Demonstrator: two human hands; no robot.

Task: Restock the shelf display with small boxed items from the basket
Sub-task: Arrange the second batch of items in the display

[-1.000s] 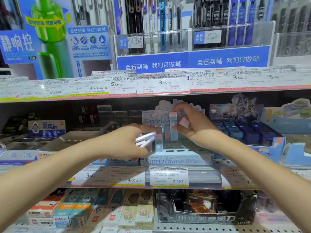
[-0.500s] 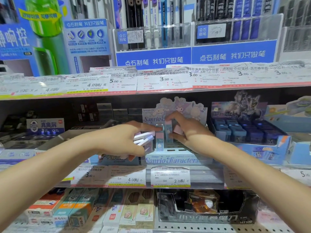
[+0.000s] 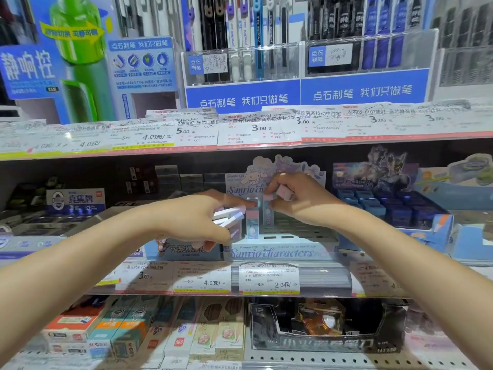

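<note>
— How much is stocked?
— Two small boxes (image 3: 253, 222) are stood upright in the Sanrio display tray (image 3: 282, 245); most slots are seen bare.
— And the rest?
— Several boxes (image 3: 229, 216) are gripped in the left hand (image 3: 198, 218); one (image 3: 268, 209) is pinched by the right hand (image 3: 301, 197), over its slot.

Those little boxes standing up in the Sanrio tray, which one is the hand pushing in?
The right-hand upright box: the right hand pinches its pink top. The upright box beside it, to its left, stands alone in the Sanrio display tray, with no fingers round it.
</note>
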